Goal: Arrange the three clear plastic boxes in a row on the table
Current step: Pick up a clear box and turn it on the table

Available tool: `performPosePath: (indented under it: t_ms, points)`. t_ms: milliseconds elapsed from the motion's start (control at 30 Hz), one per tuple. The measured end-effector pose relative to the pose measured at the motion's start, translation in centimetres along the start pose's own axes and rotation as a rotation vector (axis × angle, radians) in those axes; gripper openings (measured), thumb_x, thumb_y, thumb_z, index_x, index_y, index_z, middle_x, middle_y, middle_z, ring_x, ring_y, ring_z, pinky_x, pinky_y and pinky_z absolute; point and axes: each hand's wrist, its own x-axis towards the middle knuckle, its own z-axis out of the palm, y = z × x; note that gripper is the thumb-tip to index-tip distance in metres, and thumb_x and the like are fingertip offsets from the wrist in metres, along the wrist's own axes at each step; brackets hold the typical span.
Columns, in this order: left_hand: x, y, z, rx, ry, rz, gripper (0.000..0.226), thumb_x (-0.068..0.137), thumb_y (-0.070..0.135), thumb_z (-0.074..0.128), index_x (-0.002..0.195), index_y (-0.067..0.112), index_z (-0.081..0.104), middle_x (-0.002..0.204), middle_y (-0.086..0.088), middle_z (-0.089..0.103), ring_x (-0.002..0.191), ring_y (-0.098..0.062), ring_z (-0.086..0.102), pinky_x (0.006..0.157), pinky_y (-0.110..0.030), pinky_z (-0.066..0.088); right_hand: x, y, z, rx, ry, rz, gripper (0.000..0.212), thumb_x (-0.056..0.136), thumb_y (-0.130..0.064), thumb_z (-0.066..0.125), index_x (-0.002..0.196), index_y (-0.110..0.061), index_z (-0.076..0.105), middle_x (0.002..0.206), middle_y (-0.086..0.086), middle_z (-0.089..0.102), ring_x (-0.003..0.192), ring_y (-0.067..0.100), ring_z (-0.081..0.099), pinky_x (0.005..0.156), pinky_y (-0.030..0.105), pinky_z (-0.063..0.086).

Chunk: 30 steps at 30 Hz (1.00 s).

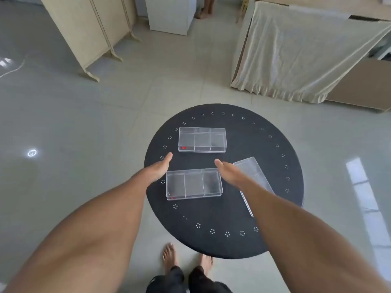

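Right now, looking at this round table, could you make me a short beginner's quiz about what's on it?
1. How many clear plastic boxes lie on the round black table?
2. True or false: the left hand is gripping a box.
3. Which box lies at an angle to the other two: A) far box, B) near box, C) right box?

Key:
1. Three.
2. False. The left hand is open beside the near box; the right hand is open too, over the gap between the near and right boxes.
3. C. It is turned and partly hidden by the right forearm.
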Motion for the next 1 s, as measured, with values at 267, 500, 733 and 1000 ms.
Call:
performPosePath:
  t_ms: [267, 500, 733, 1000]
  points:
    - [3.1, -2.3, 2.2, -0.178, -0.012, -0.122, 0.106, 0.077, 0.09, 0.004, 0.162, 0.027, 0.015, 0.169, -0.004, 0.02, 0.149, -0.033, 0.031, 0.12, -0.049, 0.03, 0.2, 1.0, 3.0, 0.232, -0.032, 0.209, 0.09, 0.106, -0.071, 0.023, 0.169, -0.007, 0.03, 0.178, 0.014, 0.032, 0.164, 0.035, 0.03, 0.133, 0.053, 0.024]
    - [3.7, -1.3, 2.7, -0.62, 0.039, -0.2, 0.096, 0.087, 0.083, 0.008, 0.151, 0.019, 0.042, 0.139, -0.009, 0.059, 0.104, -0.034, 0.064, 0.093, -0.045, 0.054, 1.6, 1.3, 3.5, 0.388, -0.007, 0.302, 0.098, 0.101, -0.079, 0.021, 0.17, -0.01, 0.028, 0.175, 0.015, 0.038, 0.158, 0.038, 0.04, 0.129, 0.056, 0.031]
    - [3.1, -0.7, 2.2, -0.791, 0.042, -0.185, 0.089, 0.093, 0.077, 0.009, 0.135, 0.013, 0.054, 0.109, -0.004, 0.065, 0.087, -0.025, 0.063, 0.082, -0.04, 0.05, 3.4, 3.5, 2.5, 0.72, 0.037, 0.257, 0.092, 0.094, -0.089, 0.03, 0.121, -0.011, 0.071, 0.121, 0.004, 0.077, 0.109, 0.025, 0.072, 0.111, 0.043, 0.051]
    - [3.4, -1.0, 2.0, -0.923, 0.091, 0.04, 0.029, 0.102, 0.036, 0.057, 0.123, 0.019, 0.062, 0.121, 0.004, 0.064, 0.114, -0.02, 0.06, 0.103, -0.036, 0.047, 1.8, 1.9, 2.0, 1.01, 0.154, 0.178, 0.049, 0.111, -0.048, 0.052, 0.115, -0.001, 0.065, 0.107, 0.006, 0.073, 0.103, 0.023, 0.07, 0.104, 0.04, 0.054]
